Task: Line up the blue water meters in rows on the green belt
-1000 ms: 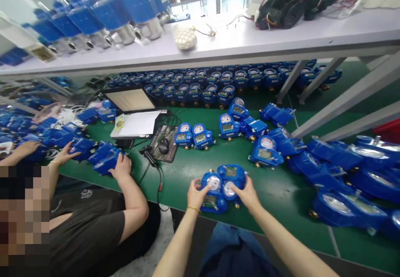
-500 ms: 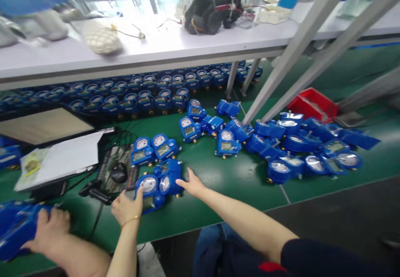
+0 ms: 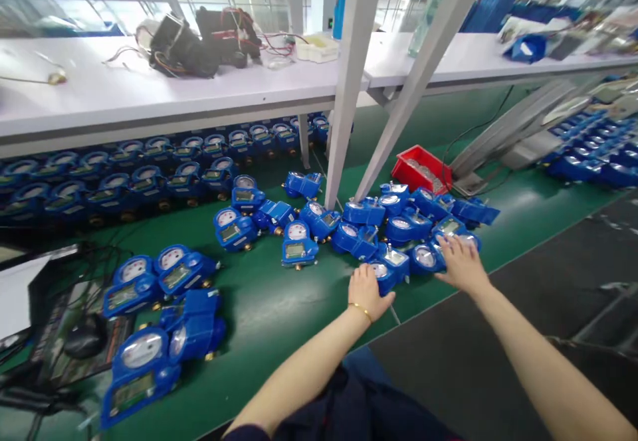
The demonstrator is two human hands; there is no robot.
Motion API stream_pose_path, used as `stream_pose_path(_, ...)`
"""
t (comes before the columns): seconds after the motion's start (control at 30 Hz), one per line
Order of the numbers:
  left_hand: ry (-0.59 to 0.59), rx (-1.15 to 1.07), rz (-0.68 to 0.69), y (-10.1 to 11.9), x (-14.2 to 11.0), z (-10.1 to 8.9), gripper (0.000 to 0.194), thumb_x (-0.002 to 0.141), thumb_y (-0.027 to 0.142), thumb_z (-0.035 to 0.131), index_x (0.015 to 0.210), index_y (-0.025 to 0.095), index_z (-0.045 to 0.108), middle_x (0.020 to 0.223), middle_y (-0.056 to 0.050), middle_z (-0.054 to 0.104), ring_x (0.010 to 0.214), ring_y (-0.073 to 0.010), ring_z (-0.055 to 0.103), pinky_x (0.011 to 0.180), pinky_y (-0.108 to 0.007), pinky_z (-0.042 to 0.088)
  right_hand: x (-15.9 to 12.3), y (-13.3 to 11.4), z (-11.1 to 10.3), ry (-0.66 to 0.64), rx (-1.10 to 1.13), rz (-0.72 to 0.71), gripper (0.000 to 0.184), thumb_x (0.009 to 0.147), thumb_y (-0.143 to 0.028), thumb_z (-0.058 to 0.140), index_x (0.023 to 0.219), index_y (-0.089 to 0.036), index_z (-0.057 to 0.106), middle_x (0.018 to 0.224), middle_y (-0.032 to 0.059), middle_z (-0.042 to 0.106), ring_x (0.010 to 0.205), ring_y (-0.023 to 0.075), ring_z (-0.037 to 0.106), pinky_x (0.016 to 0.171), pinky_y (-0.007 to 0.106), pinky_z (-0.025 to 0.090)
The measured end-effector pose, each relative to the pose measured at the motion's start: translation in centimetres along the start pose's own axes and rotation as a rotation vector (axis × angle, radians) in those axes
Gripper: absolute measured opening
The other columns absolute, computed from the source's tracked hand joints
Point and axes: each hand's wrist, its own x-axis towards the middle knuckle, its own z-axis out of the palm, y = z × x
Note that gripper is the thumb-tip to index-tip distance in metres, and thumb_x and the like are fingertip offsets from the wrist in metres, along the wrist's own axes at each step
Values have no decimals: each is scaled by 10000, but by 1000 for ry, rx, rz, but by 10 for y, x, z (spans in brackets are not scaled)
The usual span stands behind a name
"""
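Note:
My left hand [image 3: 367,291] lies against the left side of a blue water meter [image 3: 383,280] at the near edge of a pile, its fingers bent over the rim and its thumb apart. Farther right, my right hand [image 3: 461,265] rests with spread fingers on another meter, covering part of its face. Between the two hands sits a meter with a round dial [image 3: 423,257]. More meters, some on their sides, crowd behind them, such as the one with a grey display [image 3: 295,247]. Neither hand lifts anything.
Several meters stand at left, including a large near one [image 3: 142,354], beside a mouse [image 3: 86,336]. Slanted metal posts [image 3: 356,82] rise behind the pile, near a red bin [image 3: 423,170]. Rows of meters stand under the white shelf [image 3: 224,89].
My view has swung right. Both hands have left the meters near the keyboard and moved right onto the pile. Another person's hand on meters at far left is out of view.

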Motion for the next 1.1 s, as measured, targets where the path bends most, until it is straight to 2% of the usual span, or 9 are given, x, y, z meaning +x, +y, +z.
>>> stream_pose_path(0.1, 35, 105, -190, 32, 36, 30, 833, 602, 397, 791, 1241, -54, 504, 1300, -378, 429, 1175, -509, 431, 987, -616, 378, 28, 31, 21, -189, -112, -342, 989, 500, -202, 658, 1426, -116, 319, 1447, 180, 417, 1391, 374, 242, 1131, 580, 161)
stream_pose_path(0.2, 49, 174, -318, 40, 44, 50, 935, 516, 336, 848, 1306, 3, 476, 1350, -322, 411, 1177, -477, 433, 992, -585, 390, 43, 49, 50, -261, -104, -530, 867, 523, -174, 570, 1374, -141, 407, 1351, 199, 516, 1298, 396, 383, 1039, 654, 241)
stream_pose_path(0.3, -12, 211, -366, 38, 35, 67, 1084, 508, 435, 839, 1407, 49, 372, 1427, -273, 356, 1263, -459, 369, 1058, -584, 353, 48, 66, 82, -126, 10, -635, 879, 546, -208, 530, 1408, -215, 361, 1241, 256, 569, 1128, 423, 517, 940, 733, 199)
stream_pose_path(0.4, -72, 137, -491, 29, 18, 80, 1164, 510, 520, 801, 1453, 69, 289, 1491, -291, 247, 1341, -456, 297, 1086, -571, 355, 47, 73, 105, 119, 175, -809, 1147, 465, -227, 535, 1505, -295, 57, 1066, 292, 615, 948, 434, 579, 840, 722, 189)
stream_pose_path(0.57, -20, -15, -609, -3, -49, 71, 1063, 414, 574, 785, 1338, 184, 431, 1285, -277, 466, 1239, -440, 429, 1016, -529, 448, 22, 48, 97, 204, 253, -929, 1289, 344, -248, 516, 1507, -299, -36, 959, 258, 653, 850, 435, 606, 778, 699, 255)
stream_pose_path(0.7, 248, -13, -843, -42, -122, 21, 737, 494, 460, 742, 1129, 164, 512, 1176, -201, 528, 1156, -397, 487, 1004, -486, 454, 1, -3, 68, 90, 263, -1009, 1174, 463, -208, 505, 1511, -316, -11, 1035, 157, 686, 939, 416, 623, 786, 699, 361)
stream_pose_path(0.8, 463, 57, -972, -75, -148, -32, 627, 578, 436, 715, 1081, 139, 488, 1151, -190, 537, 1138, -364, 499, 993, -449, 437, -9, -66, 36, 28, 329, -1106, 1091, 433, -161, 513, 1468, -295, 195, 1103, 144, 666, 1012, 402, 604, 879, 724, 357)
stream_pose_path(0.93, 670, 151, -1034, -120, -132, -94, 673, 624, 451, 734, 1123, 95, 454, 1188, -222, 524, 1182, -389, 475, 953, -461, 437, -15, -179, -13, -109, 331, -1317, 925, 424, -73, 531, 1335, -200, 439, 1215, 146, 607, 1155, 372, 525, 1093, 694, 220)
stream_pose_path(1.1, 792, 220, -946, -153, -96, -130, 742, 743, 428, 689, 1248, -27, 391, 1227, -286, 475, 1192, -403, 444, 978, -483, 400, -3, -309, -37, -62, 232, -1585, 418, 789, -33, 471, 1162, -180, 586, 1064, 79, 659, 1081, 234, 565, 1164, 506, 254)
